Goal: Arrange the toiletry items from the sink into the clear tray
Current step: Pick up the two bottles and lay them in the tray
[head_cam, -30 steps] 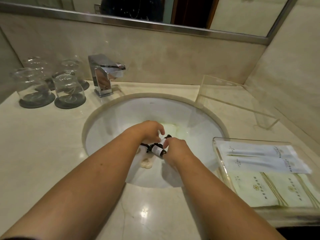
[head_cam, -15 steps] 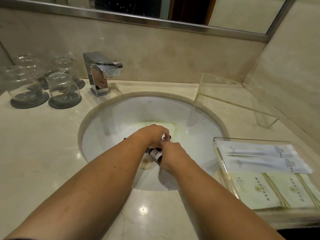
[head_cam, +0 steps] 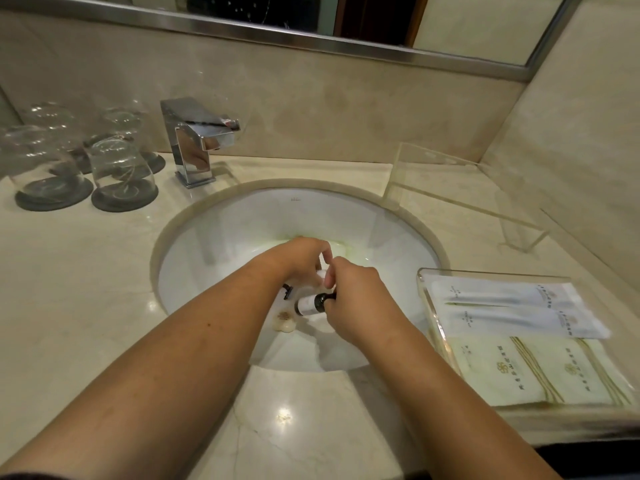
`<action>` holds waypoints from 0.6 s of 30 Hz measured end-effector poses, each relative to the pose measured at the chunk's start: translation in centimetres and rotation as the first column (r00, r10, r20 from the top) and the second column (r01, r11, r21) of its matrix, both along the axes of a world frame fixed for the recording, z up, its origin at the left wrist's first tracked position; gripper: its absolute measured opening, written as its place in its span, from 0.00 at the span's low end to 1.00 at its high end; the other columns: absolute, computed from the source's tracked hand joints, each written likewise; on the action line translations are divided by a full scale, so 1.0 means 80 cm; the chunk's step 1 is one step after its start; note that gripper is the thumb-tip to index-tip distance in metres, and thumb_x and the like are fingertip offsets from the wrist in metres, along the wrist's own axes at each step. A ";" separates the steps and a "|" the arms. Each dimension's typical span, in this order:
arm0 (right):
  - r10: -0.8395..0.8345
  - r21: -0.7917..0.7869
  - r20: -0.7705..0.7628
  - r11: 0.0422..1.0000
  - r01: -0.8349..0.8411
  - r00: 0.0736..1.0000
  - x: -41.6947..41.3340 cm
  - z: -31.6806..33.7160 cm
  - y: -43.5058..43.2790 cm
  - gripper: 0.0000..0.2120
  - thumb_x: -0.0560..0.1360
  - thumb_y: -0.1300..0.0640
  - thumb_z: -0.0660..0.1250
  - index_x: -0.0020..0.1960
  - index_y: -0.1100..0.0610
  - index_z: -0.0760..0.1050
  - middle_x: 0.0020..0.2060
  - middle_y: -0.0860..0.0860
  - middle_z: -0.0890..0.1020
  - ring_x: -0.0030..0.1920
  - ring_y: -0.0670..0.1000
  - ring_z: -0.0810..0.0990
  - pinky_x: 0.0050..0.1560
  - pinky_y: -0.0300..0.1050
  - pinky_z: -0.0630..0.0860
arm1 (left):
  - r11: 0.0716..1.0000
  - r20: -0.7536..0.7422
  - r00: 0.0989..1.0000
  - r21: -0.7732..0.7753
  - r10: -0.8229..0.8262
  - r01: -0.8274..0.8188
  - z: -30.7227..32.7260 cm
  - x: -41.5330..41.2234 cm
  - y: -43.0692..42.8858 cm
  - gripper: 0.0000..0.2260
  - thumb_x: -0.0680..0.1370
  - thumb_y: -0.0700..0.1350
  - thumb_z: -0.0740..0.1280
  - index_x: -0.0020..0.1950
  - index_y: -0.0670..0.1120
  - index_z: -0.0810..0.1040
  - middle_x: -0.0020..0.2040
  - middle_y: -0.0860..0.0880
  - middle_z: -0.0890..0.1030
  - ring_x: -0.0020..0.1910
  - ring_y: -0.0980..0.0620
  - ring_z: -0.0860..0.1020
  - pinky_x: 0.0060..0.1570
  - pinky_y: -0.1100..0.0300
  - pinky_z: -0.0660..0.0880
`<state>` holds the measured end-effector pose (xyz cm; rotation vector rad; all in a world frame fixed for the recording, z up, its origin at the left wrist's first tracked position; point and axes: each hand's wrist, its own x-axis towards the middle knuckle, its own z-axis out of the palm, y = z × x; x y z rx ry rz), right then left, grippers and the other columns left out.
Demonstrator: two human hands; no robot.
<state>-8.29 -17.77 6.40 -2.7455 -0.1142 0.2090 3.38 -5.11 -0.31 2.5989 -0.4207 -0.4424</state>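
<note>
Both my hands are down in the white sink (head_cam: 242,216). My right hand (head_cam: 353,299) grips a small dark bottle with a white label (head_cam: 311,304) by its top end. My left hand (head_cam: 304,259) is closed over another small white item (head_cam: 323,277), mostly hidden by my fingers. A round cream soap (head_cam: 284,320) lies on the basin floor just left of the bottle. A thin dark item (head_cam: 288,292) pokes out under my left wrist. The clear tray (head_cam: 424,289) stands on the counter to the right, holding white and green sachets (head_cam: 512,306).
A chrome faucet (head_cam: 197,143) stands behind the sink. Upturned glasses on dark coasters (head_cam: 121,174) sit at the far left. A clear acrylic stand (head_cam: 460,188) is at the back right by the wall. The marble counter (head_cam: 76,271) surrounds the basin.
My hands have closed together over the small bottles in the basin and lifted slightly. My right hand now holds the dark bottle by its top end.
</note>
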 end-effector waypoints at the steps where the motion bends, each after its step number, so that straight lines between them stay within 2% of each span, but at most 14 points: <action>1: 0.017 0.023 0.042 1.000 -0.018 0.999 -0.007 0.007 -0.005 0.12 0.76 0.64 0.65 0.57 0.54 0.73 0.47 0.53 0.80 0.44 0.53 0.78 0.43 0.47 0.78 | 0.999 0.024 1.000 -0.034 0.006 -0.006 0.006 -0.002 0.003 0.18 0.72 0.47 0.76 0.60 0.54 0.76 0.46 0.57 0.80 0.46 0.53 0.80 0.44 0.58 0.77; 3: 0.042 0.090 0.136 0.994 -0.055 0.990 -0.020 0.020 -0.018 0.10 0.76 0.63 0.66 0.54 0.52 0.73 0.48 0.50 0.80 0.46 0.51 0.78 0.44 0.44 0.77 | 0.995 0.083 0.996 -0.095 0.029 -0.022 0.017 -0.006 0.010 0.17 0.73 0.47 0.76 0.60 0.53 0.78 0.48 0.56 0.82 0.48 0.53 0.81 0.46 0.60 0.77; 5: 0.036 0.182 0.217 0.980 -0.077 0.976 -0.035 0.034 -0.037 0.09 0.77 0.61 0.68 0.52 0.49 0.73 0.47 0.46 0.80 0.43 0.45 0.78 0.39 0.34 0.73 | 0.987 0.144 0.988 -0.157 0.061 -0.038 0.032 -0.014 0.015 0.17 0.73 0.48 0.77 0.60 0.54 0.78 0.51 0.55 0.83 0.50 0.54 0.81 0.49 0.61 0.78; 8: -0.007 0.320 0.270 0.944 -0.083 0.963 -0.056 0.052 -0.065 0.09 0.76 0.58 0.71 0.50 0.46 0.75 0.44 0.42 0.81 0.41 0.40 0.80 0.40 0.30 0.75 | 0.958 0.182 0.978 -0.281 0.103 -0.049 0.057 -0.032 0.015 0.17 0.73 0.48 0.78 0.59 0.54 0.79 0.50 0.56 0.83 0.50 0.56 0.82 0.50 0.58 0.82; 12: -0.075 0.411 0.328 0.909 -0.071 0.942 -0.079 0.071 -0.111 0.10 0.75 0.58 0.73 0.49 0.44 0.77 0.44 0.39 0.83 0.44 0.37 0.82 0.46 0.31 0.78 | 0.918 0.212 0.969 -0.395 0.128 -0.035 0.084 -0.068 0.003 0.15 0.73 0.49 0.78 0.57 0.56 0.80 0.49 0.57 0.84 0.49 0.60 0.83 0.47 0.58 0.83; 16: -0.130 0.480 0.318 0.876 -0.041 0.939 -0.101 0.083 -0.167 0.11 0.74 0.58 0.74 0.49 0.43 0.79 0.45 0.39 0.84 0.47 0.39 0.84 0.51 0.37 0.80 | 0.904 0.252 0.960 -0.427 0.125 -0.006 0.109 -0.109 -0.016 0.15 0.73 0.49 0.77 0.59 0.56 0.80 0.50 0.58 0.84 0.50 0.64 0.82 0.46 0.70 0.77; 18: -0.156 0.517 0.307 0.856 -0.027 0.939 -0.113 0.086 -0.196 0.11 0.74 0.60 0.74 0.49 0.45 0.80 0.46 0.40 0.85 0.48 0.41 0.85 0.53 0.41 0.80 | 0.905 0.267 0.955 -0.424 0.127 -0.002 0.119 -0.131 -0.029 0.16 0.74 0.50 0.77 0.60 0.57 0.80 0.50 0.60 0.84 0.51 0.65 0.81 0.47 0.71 0.76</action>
